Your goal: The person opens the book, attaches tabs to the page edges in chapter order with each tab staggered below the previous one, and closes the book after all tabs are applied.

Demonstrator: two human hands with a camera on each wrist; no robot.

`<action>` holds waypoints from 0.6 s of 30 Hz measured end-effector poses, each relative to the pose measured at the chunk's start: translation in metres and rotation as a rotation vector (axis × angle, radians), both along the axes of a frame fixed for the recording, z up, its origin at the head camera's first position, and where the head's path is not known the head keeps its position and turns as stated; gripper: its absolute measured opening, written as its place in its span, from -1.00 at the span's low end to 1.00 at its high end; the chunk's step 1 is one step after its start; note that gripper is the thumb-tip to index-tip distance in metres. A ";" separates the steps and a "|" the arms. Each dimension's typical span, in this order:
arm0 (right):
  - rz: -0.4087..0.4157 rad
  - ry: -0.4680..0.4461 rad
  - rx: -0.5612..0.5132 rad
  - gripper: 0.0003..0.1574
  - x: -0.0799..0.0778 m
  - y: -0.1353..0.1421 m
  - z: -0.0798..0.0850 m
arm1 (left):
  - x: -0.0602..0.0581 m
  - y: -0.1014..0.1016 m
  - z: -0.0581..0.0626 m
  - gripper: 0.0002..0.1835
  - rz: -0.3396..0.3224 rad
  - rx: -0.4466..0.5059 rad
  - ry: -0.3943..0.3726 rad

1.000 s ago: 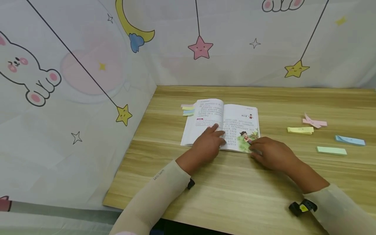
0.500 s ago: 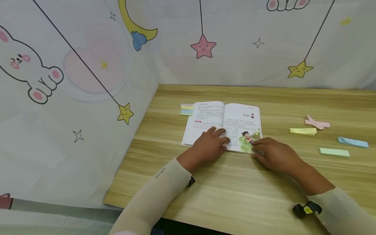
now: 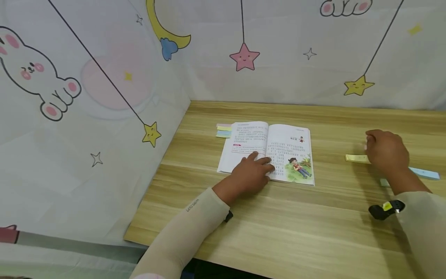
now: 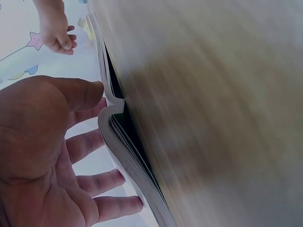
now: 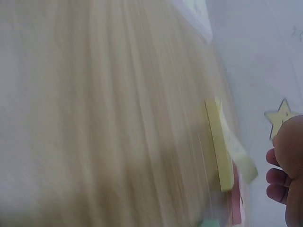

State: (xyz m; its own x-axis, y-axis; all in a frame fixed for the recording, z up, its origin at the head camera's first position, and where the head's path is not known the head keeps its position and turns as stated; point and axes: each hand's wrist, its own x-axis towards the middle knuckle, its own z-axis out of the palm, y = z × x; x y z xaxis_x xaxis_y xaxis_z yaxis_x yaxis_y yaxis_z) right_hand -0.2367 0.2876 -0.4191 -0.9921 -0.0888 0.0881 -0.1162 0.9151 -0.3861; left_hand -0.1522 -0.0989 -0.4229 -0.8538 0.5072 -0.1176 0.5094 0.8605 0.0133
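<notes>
An open book (image 3: 251, 135) with printed text and a picture of a child lies on the table. My left hand (image 3: 252, 174) presses its pages near the lower end of the spine with spread fingers. In the left wrist view, the thumb (image 4: 87, 94) is by the book's bottom edge. To the right, my right hand (image 3: 388, 153) is over the sticky note pads, fingers loosely bent, with nothing seen in them. The yellow pad (image 3: 356, 158), blue pad (image 3: 426, 173) and green pad (image 3: 384, 182) are partly covered by it. A pink pad (image 5: 236, 203) shows only in the right wrist view.
Several coloured sticky tabs (image 3: 223, 131) stick out from the book's left edge. The wooden table (image 3: 278, 224) meets a cloth backdrop (image 3: 278, 81) printed with stars and rabbits at the back and left.
My right hand has left the book's lower right corner and moved right to above the sticky note pads, uncovering the child picture. The left hand stays on the book.
</notes>
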 end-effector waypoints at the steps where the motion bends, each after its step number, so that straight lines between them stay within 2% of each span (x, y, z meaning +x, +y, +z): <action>1: -0.009 -0.034 0.007 -0.29 -0.004 0.006 -0.001 | 0.000 0.000 0.000 -0.59 0.000 0.000 -0.002; 4: -0.018 -0.107 0.023 -0.23 -0.013 0.017 -0.005 | 0.000 0.000 0.001 -0.59 -0.001 -0.007 -0.002; 8: 0.000 -0.158 0.034 -0.26 -0.017 0.022 -0.012 | 0.000 0.000 0.000 -0.59 -0.003 -0.009 -0.009; 11: 0.005 -0.167 0.047 -0.30 -0.017 0.023 -0.017 | 0.001 0.000 0.000 -0.59 -0.004 -0.003 -0.019; 18: 0.010 -0.172 0.062 -0.23 -0.021 0.024 -0.020 | 0.000 0.000 0.000 -0.59 0.005 -0.013 -0.009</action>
